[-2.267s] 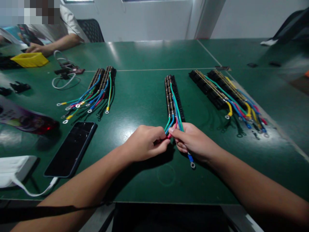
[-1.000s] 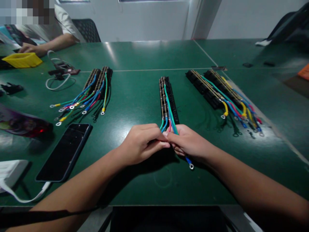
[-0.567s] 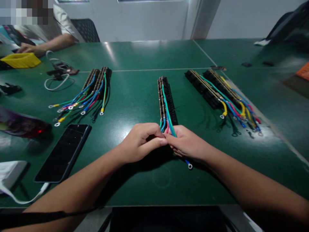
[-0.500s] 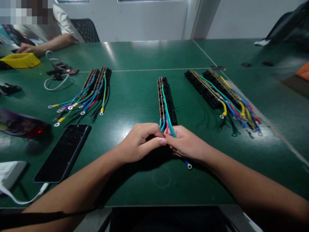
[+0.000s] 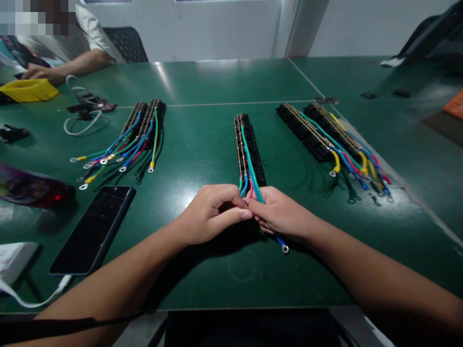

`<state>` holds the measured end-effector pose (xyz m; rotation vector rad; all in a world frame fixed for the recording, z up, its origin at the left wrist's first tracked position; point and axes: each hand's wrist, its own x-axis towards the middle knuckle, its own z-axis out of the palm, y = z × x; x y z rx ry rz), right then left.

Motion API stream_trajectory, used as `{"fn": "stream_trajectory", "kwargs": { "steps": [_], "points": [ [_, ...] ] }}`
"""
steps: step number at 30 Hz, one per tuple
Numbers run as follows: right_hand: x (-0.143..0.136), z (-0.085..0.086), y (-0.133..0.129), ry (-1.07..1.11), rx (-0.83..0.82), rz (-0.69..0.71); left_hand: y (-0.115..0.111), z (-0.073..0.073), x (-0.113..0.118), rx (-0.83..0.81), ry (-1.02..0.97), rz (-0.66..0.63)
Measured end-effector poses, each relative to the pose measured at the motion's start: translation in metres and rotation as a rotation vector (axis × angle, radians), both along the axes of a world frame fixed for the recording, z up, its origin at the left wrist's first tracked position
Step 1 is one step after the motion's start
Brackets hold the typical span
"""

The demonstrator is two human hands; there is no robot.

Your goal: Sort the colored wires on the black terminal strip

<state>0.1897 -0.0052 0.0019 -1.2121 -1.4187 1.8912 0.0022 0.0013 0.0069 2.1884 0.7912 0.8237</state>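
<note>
In front of me on the green table lies a long black strip with brass-coloured rails point(image 5: 240, 147), and coloured wires point(image 5: 249, 156) run from it toward me. My right hand point(image 5: 282, 212) is closed around these green, blue and red wires. One blue wire with a ring terminal point(image 5: 285, 248) sticks out below it. My left hand point(image 5: 213, 212) is closed too, thumb and forefinger pinching at the wires against the right fingertips. What exactly sits in that pinch is hidden. The near wire ends are mostly covered by my hands.
Two similar wired strips point(image 5: 144, 120) lie at the left and two more point(image 5: 311, 130) at the right, their ring terminals facing me. A phone point(image 5: 92, 231) on a white cable, a dark bottle point(image 5: 34, 185) and a white adapter point(image 5: 16, 262) stand left. Across the table, a person's arm point(image 5: 79, 62) rests.
My left thumb and fingertips have shifted slightly right against the right hand. Both hands stay closed at the wires, and the strip lies almost as before.
</note>
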Motion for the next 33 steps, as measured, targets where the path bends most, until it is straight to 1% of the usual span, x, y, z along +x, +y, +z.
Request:
{"fn": "stream_trajectory", "kwargs": {
  "steps": [4,7,16,18,22,24,29,33],
  "points": [
    [0.0006,-0.0013,0.0001,-0.051,0.085,0.041,-0.0004,0.0013,0.0021,0.008,0.032,0.026],
    [0.0009,-0.0013,0.0005,-0.068,0.121,0.045,-0.0012,0.0008,0.0026,-0.013,0.021,0.031],
    [-0.0008,0.0006,-0.0007,-0.061,0.083,0.035,0.0011,-0.0013,0.0029,-0.061,-0.044,0.014],
    [-0.0009,0.0015,-0.0007,-0.064,0.085,0.031,0.0020,-0.0024,0.0026,-0.103,-0.074,-0.002],
    [-0.0009,0.0039,0.0001,-0.097,0.082,0.031,0.0028,-0.0052,0.0016,-0.252,-0.133,-0.024],
    [-0.0010,0.0045,0.0007,-0.107,0.075,0.034,0.0032,-0.0058,0.0012,-0.293,-0.157,-0.031],
    [-0.0010,0.0038,0.0004,-0.108,0.052,0.014,0.0047,-0.0052,0.0002,-0.266,-0.145,-0.003],
    [-0.0016,0.0032,-0.0008,-0.109,0.059,0.008,0.0045,-0.0054,-0.0003,-0.223,-0.108,-0.016]
  ]
}}
